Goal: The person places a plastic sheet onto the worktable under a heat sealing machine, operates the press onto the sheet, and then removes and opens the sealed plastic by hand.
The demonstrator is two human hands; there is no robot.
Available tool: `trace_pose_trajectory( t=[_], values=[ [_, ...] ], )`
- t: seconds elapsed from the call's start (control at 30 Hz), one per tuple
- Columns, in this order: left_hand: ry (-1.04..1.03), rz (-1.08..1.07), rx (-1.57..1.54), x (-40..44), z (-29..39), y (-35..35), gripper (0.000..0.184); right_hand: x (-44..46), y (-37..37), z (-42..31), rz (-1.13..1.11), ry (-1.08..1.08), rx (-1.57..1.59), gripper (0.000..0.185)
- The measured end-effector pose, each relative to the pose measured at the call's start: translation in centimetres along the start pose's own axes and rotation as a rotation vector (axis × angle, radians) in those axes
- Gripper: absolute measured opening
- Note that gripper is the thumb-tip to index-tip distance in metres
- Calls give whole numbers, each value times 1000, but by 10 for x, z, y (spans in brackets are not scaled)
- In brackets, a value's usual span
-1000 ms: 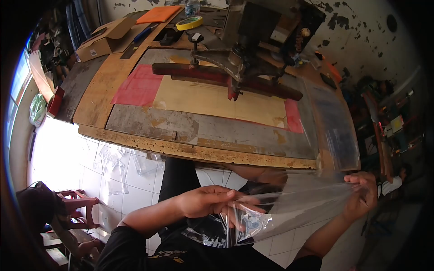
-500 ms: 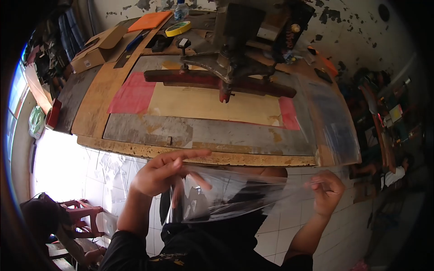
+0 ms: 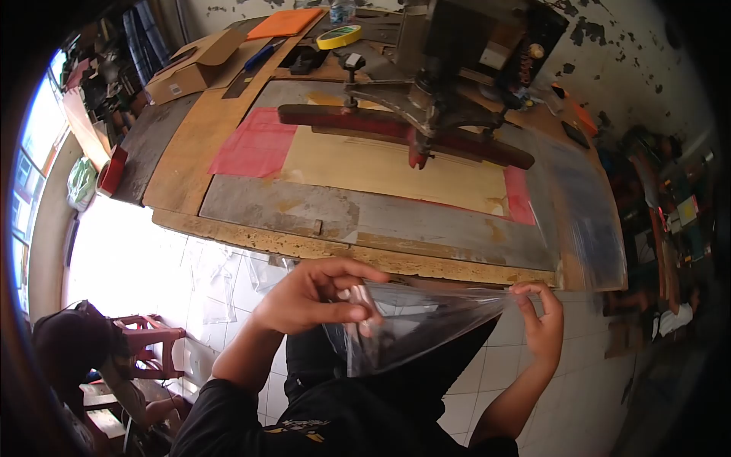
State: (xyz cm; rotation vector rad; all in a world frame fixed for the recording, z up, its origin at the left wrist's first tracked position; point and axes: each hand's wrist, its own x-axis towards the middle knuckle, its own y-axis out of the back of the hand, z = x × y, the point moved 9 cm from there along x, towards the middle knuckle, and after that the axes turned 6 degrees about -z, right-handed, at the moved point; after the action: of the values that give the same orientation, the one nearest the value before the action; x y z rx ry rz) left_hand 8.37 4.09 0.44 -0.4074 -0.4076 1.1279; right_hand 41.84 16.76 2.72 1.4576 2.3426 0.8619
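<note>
A clear plastic bag [image 3: 426, 316] is stretched between my two hands, in front of the table edge and above my lap. My left hand [image 3: 316, 297] holds its left end, with the thumb and index finger in front and other fingers showing through the film. My right hand [image 3: 539, 312] pinches the bag's right corner between thumb and fingertips. The film is creased and narrows toward the right hand. Beyond both hands is the worktable's worn front edge [image 3: 365, 257].
A press with a red-and-black bar [image 3: 403, 137] stands over a yellow sheet [image 3: 396, 171] with red side pieces. Stacked clear film [image 3: 582, 221] lies on the right. A cardboard box [image 3: 198, 67] and yellow tape roll [image 3: 339, 36] sit behind. Another person [image 3: 76, 350] is low at left.
My left hand has moved right and its thumb has come over the film. My right hand has shifted slightly left, still pinching the bag. The view has turned, moving the table rightward.
</note>
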Motion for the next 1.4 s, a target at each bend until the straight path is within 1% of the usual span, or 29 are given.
trace_pose_trajectory(
  t=[0.03,0.1,0.13,0.2,0.23,0.3,0.37,0.4,0.43,0.5,0.53,0.57,0.63,0.73,0.77,0.83,0.87,0.93,0.97,1.03,1.07,1.1,1.17,1.2,1.33,1.4],
  values=[
    [29,-8,-7,3,0,-7,57,-1,-4,0,-7,3,3,9],
    [10,-23,-4,8,2,-14,59,-5,-4,-5,66,-5,-214,15],
    [-7,-43,-3,11,2,-19,61,-7,-6,-7,65,-3,-217,15],
    [9,-41,16,15,-3,-22,60,-18,5,-23,271,78,-398,24],
    [29,-39,37,17,-6,-24,59,-19,0,-31,271,75,-401,24],
    [50,-30,14,22,-16,-31,57,-27,-16,-74,298,302,-191,37],
    [26,-1,185,30,-22,-36,57,-25,-52,-111,50,406,-116,53],
    [18,8,260,33,-22,-40,61,-22,-66,-128,-19,408,-100,57],
    [19,1,258,36,-24,-45,61,-19,-79,-140,-88,411,-82,62],
    [-18,66,407,37,-21,-47,65,-12,-96,-136,-91,373,-51,62],
    [-56,85,467,37,-20,-47,71,-9,-101,-131,-99,339,-16,62],
    [-56,86,468,36,-20,-48,71,-9,-101,-129,-99,340,-15,62],
    [14,107,443,33,-24,-47,77,-6,-107,-115,-185,226,72,63],
    [-1,110,489,31,-26,-46,82,-5,-108,-112,-225,249,27,62],
    [0,109,487,31,-27,-46,82,-4,-109,-111,-225,247,26,62],
    [-76,143,677,31,-20,-47,82,-4,-108,-108,-186,238,12,58],
    [-75,141,675,31,-23,-48,82,-4,-109,-106,-185,235,11,58],
    [-171,130,768,31,-21,-55,81,-4,-105,-104,-127,240,12,52],
    [-170,129,767,32,-24,-55,81,-4,-106,-105,-127,238,12,52],
    [-183,106,837,32,-27,-58,81,-5,-103,-109,-88,256,-21,45],
    [-251,75,961,30,-31,-58,81,-5,-103,-109,-87,255,-22,45],
    [-250,74,960,31,-33,-58,81,-5,-101,-109,-73,263,-23,43],
    [-404,69,1059,31,-27,-69,81,-6,-99,-108,-60,271,-25,41],
    [-431,73,1077,31,-28,-69,77,-6,-99,-106,-59,262,-13,40],
    [-412,133,1090,29,-35,-68,72,-4,-102,-99,-84,236,17,36],
    [-492,165,1113,25,-34,-68,69,-2,-100,-102,-85,252,24,35]
  ],
)
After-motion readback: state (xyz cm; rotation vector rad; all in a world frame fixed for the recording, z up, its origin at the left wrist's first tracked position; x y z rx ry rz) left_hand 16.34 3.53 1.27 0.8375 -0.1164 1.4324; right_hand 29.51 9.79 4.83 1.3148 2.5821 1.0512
